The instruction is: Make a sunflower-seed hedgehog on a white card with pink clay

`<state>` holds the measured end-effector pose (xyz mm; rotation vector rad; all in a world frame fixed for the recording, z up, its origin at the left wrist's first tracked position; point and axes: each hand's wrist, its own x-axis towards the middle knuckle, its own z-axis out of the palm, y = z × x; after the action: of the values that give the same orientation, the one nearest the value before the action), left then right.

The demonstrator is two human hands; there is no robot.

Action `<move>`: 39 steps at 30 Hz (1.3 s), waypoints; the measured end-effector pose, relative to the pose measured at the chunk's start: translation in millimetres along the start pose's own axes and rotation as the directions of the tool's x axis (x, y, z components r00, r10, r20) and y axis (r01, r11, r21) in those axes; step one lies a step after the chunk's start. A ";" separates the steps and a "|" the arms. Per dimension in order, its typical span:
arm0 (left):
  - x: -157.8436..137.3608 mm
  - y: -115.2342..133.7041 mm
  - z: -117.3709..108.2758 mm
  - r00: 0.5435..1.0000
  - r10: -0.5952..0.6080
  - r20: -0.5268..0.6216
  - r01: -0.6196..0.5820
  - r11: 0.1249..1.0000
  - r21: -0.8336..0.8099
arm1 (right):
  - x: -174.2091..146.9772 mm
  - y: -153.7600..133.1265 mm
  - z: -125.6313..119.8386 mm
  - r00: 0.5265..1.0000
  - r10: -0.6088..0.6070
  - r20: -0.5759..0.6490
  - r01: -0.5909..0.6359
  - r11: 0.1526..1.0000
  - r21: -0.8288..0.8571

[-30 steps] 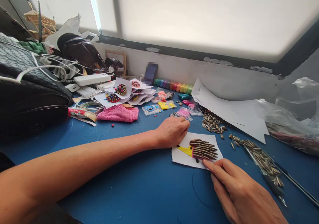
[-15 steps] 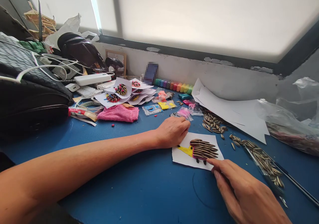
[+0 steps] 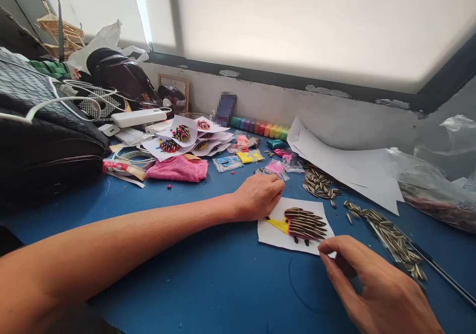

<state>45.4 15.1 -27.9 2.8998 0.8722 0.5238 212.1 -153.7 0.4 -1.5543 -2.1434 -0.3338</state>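
Observation:
A white paper card (image 3: pixel 275 237) lies on the blue table, bearing a hedgehog (image 3: pixel 293 224) with a yellow clay head, black feet and rows of striped sunflower seeds for its back. My left hand (image 3: pixel 258 195) rests curled at the card's upper left edge, its palm hidden. At the lower right edge of the card, the thumb and index fingertips of my right hand (image 3: pixel 375 284) come together; anything between them is too small to make out. Loose sunflower seeds (image 3: pixel 322 183) lie beyond the card, and more seeds (image 3: pixel 394 235) fill a clear packet to the right.
Small bags of coloured clay (image 3: pixel 250 156) lie behind my left hand. A pink cloth (image 3: pixel 178 169) and finished seed pictures (image 3: pixel 169 145) are at the left, near a black bag (image 3: pixel 52 150). White sheets (image 3: pixel 345 168) lean by the wall; a pen (image 3: pixel 444 270) lies at right.
My right index finger has drawn back from the hedgehog's lower seeds towards the card's edge, and meets the thumb there. My left hand stays in place.

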 end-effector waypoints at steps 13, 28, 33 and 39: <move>-0.1 -0.3 0.3 1.000 0.003 -0.001 -0.003 1.000 -0.007 | -2.4 2.9 2.6 0.996 -0.082 0.022 0.084 0.989 -0.124; -0.2 -0.7 2.3 1.000 0.005 -0.003 -0.005 1.000 0.008 | 0.5 2.0 2.5 0.993 -0.115 0.037 0.120 0.974 -0.193; -0.2 -0.8 1.2 1.000 0.006 -0.004 -0.006 1.000 -0.012 | -1.1 3.3 3.4 0.996 -0.085 0.029 0.089 0.980 -0.177; 1.1 -1.3 1.5 1.000 -0.005 -0.011 0.004 0.996 -0.084 | -0.3 12.6 -4.2 0.999 0.015 0.048 -0.008 0.989 -0.149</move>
<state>46.0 16.8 -29.2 2.8211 0.8375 0.5628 225.0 -151.8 2.8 -1.6718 -2.1899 -0.4658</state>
